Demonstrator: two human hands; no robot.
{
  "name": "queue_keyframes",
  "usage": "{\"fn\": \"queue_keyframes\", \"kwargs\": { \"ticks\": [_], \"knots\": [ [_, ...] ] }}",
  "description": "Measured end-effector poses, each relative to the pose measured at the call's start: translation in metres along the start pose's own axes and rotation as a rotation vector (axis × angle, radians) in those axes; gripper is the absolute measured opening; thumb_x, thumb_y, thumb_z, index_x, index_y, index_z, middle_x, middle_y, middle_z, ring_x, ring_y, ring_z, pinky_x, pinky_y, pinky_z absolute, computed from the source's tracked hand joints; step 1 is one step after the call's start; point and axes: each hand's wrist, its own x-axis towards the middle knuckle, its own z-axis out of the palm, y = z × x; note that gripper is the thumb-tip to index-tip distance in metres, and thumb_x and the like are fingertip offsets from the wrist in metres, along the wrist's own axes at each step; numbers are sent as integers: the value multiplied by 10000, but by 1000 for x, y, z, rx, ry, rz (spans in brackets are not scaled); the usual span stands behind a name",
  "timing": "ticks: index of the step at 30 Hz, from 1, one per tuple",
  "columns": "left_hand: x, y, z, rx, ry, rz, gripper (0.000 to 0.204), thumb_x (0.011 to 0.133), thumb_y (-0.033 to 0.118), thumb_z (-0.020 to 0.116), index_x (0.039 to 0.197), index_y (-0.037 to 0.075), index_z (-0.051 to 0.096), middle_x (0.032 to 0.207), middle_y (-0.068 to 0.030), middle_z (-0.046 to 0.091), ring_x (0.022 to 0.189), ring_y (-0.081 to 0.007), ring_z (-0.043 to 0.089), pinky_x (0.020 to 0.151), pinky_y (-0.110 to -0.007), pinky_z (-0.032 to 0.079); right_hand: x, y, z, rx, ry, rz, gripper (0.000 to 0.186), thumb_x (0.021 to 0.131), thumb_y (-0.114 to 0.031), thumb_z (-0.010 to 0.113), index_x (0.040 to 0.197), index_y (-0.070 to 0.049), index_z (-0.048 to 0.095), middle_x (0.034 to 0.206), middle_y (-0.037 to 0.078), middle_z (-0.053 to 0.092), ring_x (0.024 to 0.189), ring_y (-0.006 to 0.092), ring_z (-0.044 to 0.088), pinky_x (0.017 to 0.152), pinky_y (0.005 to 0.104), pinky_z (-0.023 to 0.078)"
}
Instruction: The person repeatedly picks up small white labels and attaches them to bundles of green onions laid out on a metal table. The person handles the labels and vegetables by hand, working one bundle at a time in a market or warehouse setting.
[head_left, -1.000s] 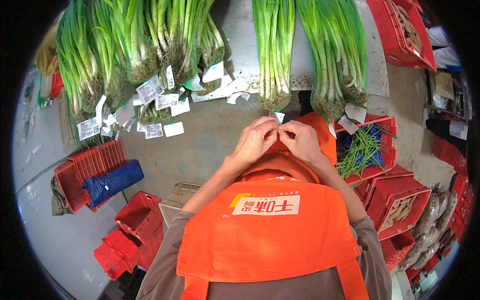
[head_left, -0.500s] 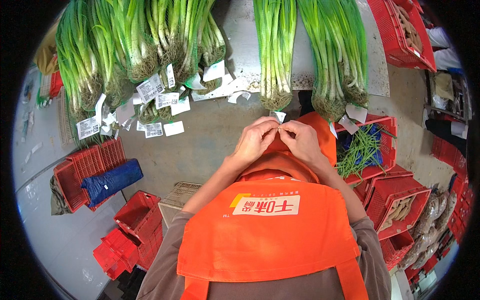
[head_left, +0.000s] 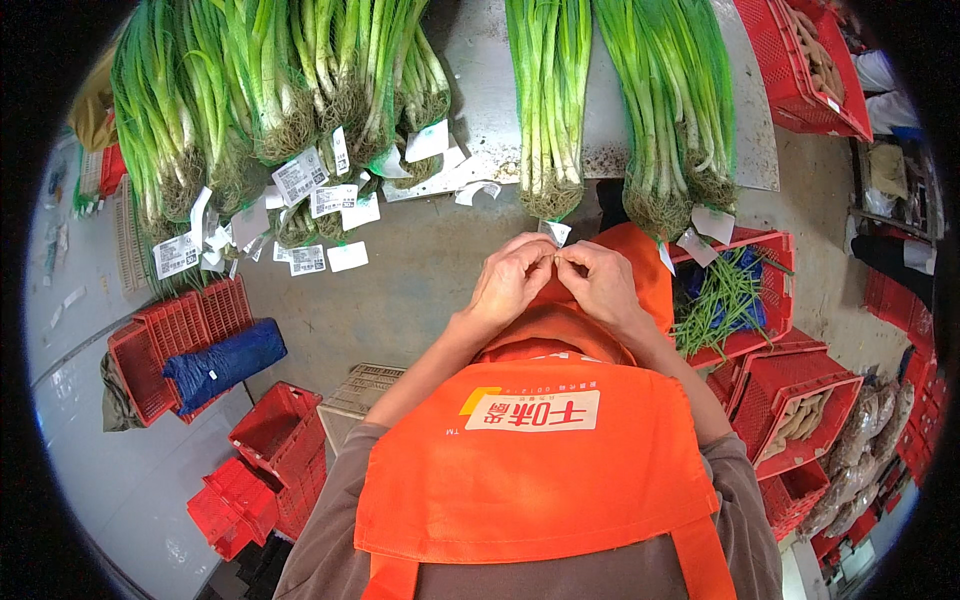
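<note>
A bundle of green onions [head_left: 550, 110] in green netting lies on the metal table, its roots at the near edge. A small white label [head_left: 556, 232] hangs at the root end, just beyond my fingertips. My left hand [head_left: 510, 278] and my right hand [head_left: 603, 284] meet in front of it, thumbs and fingertips pinched together. What lies between the fingertips is too small and hidden to make out. To the right lie more netted green onions [head_left: 660, 130] with white tags [head_left: 712, 224]. A larger heap of labelled green onion bundles [head_left: 270, 90] rests at the left.
The metal table [head_left: 480, 90] ends just beyond my hands. At my right stand a red crate [head_left: 783, 290] of loose green stalks [head_left: 722, 305] and a red crate [head_left: 835, 400] of brown tubers. Red crates [head_left: 285, 425] and a blue roll [head_left: 225, 363] are at the left.
Both hands stay pinched together in nearly the same place, with only a slight shift of the fingers to the left. The green onions have not visibly moved.
</note>
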Motion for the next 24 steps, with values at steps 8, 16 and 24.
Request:
{"fn": "queue_keyframes", "kwargs": {
  "ticks": [8, 16, 24],
  "knots": [
    [0, -3, 0, -52, -4, 53, 134, 786, -4, 559, 913, -39, 587, 957, -153, 598, 857, -305, 593, 752, -323, 472, 0, 2, 0, -19, 13, -24, 111, 755, -130, 576, 796, -39, 626, 741, 108, 603, 682, 285, 594, 589, 366, 456],
    [0, -6, -1, 57, -26, 93, 139, 814, 31, 554, 934, -31, 585, 985, -157, 589, 899, -327, 573, 771, -359, 470, 1, 6, 3, -147, 58, -164, 72, 749, -120, 579, 753, -50, 595, 706, 101, 578, 689, 277, 581, 586, 382, 454],
    [0, -1, 0, 53, 3, 30, 111, 794, 3, 572, 899, -30, 587, 972, -142, 605, 883, -296, 597, 773, -326, 475, 1, 6, 4, -212, 77, -213, 75, 745, -126, 578, 726, -54, 583, 695, 91, 575, 675, 272, 578, 566, 388, 453]
  ]
}}
